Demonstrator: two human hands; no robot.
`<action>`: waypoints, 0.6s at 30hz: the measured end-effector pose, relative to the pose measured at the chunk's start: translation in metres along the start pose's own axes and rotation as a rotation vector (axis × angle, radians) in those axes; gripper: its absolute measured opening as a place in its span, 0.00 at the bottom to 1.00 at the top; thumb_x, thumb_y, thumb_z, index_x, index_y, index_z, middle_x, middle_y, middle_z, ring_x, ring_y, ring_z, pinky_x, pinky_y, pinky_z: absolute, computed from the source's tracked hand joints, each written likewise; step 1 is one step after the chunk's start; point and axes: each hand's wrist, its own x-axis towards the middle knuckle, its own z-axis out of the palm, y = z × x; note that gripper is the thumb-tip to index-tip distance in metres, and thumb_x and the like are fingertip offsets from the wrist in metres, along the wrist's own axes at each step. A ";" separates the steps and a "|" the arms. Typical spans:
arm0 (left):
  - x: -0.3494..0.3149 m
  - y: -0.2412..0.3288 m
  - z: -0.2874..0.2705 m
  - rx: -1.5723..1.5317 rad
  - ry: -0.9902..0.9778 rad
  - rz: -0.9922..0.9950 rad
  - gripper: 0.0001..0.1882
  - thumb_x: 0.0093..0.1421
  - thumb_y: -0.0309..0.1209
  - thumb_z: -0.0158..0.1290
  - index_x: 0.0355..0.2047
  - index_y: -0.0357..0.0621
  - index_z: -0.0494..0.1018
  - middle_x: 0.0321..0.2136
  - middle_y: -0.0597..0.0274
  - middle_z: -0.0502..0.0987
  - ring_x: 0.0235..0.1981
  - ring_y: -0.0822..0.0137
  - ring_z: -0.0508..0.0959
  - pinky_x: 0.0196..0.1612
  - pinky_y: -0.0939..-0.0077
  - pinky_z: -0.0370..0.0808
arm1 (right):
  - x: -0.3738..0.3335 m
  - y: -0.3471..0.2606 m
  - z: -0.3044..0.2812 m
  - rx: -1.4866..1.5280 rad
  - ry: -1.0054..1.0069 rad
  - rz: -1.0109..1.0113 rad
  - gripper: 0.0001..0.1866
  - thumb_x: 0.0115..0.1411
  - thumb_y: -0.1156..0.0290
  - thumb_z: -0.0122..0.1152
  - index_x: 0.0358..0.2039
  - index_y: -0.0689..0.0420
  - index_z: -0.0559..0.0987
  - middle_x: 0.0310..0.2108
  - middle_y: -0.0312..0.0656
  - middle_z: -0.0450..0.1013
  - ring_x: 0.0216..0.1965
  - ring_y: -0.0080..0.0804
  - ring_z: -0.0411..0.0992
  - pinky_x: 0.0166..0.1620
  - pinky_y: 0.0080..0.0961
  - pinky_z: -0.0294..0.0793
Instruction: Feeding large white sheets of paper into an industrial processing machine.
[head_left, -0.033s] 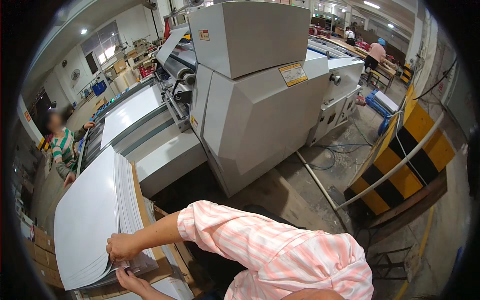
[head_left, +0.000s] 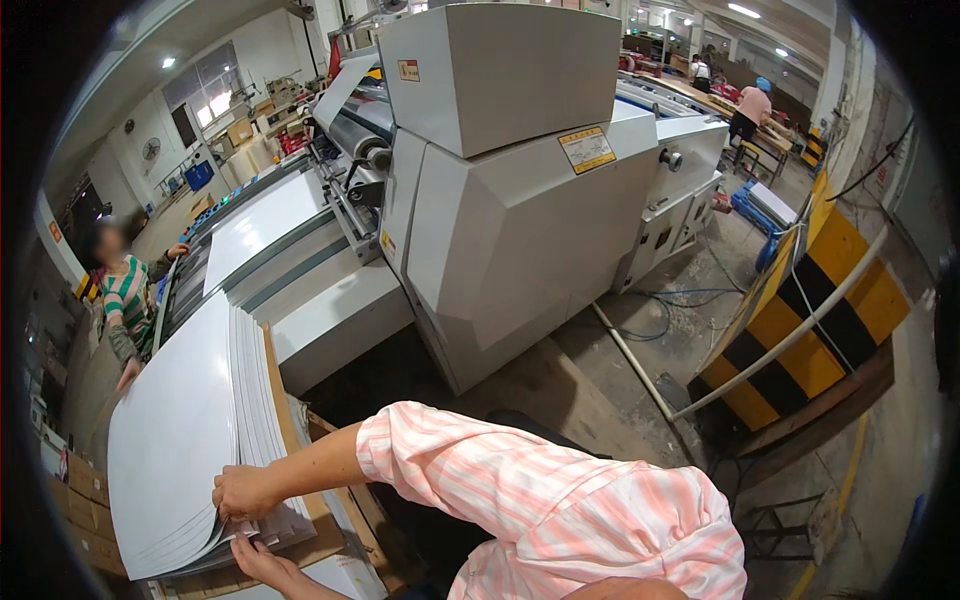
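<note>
A tall stack of large white sheets [head_left: 172, 420] lies on the left, its right-hand edges fanned in uneven layers. My right hand [head_left: 245, 492] reaches across from the pink-striped sleeve and has its fingers curled on the near right corner, where the upper sheets are bent up. Just below it, my left hand [head_left: 262, 562] pinches the near edge of the sheets at that same corner; part of its fingertips is hidden by paper. Brown board [head_left: 322, 540] shows beneath and beside the stack.
A big grey machine [head_left: 520, 220] with metal rollers stands ahead, its feed table [head_left: 262, 228] bearing a white sheet. At far left a co-worker [head_left: 125, 290] in a striped top rests one hand by the stack. A yellow-black barrier [head_left: 800, 320] stands right.
The co-worker's near hand has moved down and slightly left, to the far left edge of the stack. My own hands stay almost in place at the corner.
</note>
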 end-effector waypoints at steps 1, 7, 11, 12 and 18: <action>0.003 -0.002 -0.002 -0.014 -0.037 -0.009 0.26 0.55 0.36 0.48 0.50 0.32 0.59 0.48 0.55 0.62 0.48 0.65 0.61 0.51 0.68 0.54 | 0.001 0.001 0.000 0.012 -0.015 0.039 0.08 0.44 0.62 0.53 0.23 0.48 0.78 0.30 0.34 0.71 0.35 0.36 0.66 0.37 0.33 0.64; -0.002 -0.001 0.000 -0.035 0.003 0.017 0.25 0.54 0.34 0.49 0.48 0.33 0.59 0.46 0.56 0.63 0.46 0.68 0.62 0.49 0.72 0.55 | 0.002 -0.003 -0.006 -0.188 -0.087 -0.029 0.08 0.43 0.60 0.54 0.22 0.46 0.77 0.30 0.30 0.70 0.37 0.34 0.64 0.38 0.31 0.62; 0.007 -0.007 -0.007 -0.044 -0.075 0.005 0.26 0.55 0.35 0.48 0.50 0.33 0.58 0.48 0.55 0.62 0.48 0.67 0.61 0.51 0.70 0.53 | 0.003 -0.003 -0.011 -0.344 -0.098 -0.068 0.07 0.43 0.59 0.54 0.22 0.44 0.77 0.30 0.28 0.69 0.38 0.32 0.63 0.37 0.30 0.61; 0.007 -0.007 -0.007 -0.043 -0.072 0.005 0.26 0.55 0.35 0.48 0.50 0.33 0.58 0.48 0.55 0.62 0.48 0.67 0.61 0.51 0.70 0.53 | 0.002 -0.004 -0.013 -0.342 -0.098 -0.070 0.07 0.43 0.59 0.54 0.22 0.44 0.77 0.30 0.28 0.69 0.38 0.32 0.63 0.37 0.30 0.61; 0.021 -0.025 -0.018 -0.075 -0.069 0.013 0.24 0.56 0.34 0.46 0.51 0.35 0.58 0.47 0.57 0.63 0.48 0.67 0.62 0.50 0.74 0.55 | 0.003 -0.010 -0.017 -0.403 0.015 -0.257 0.06 0.42 0.60 0.55 0.23 0.42 0.76 0.32 0.30 0.69 0.38 0.32 0.64 0.37 0.31 0.62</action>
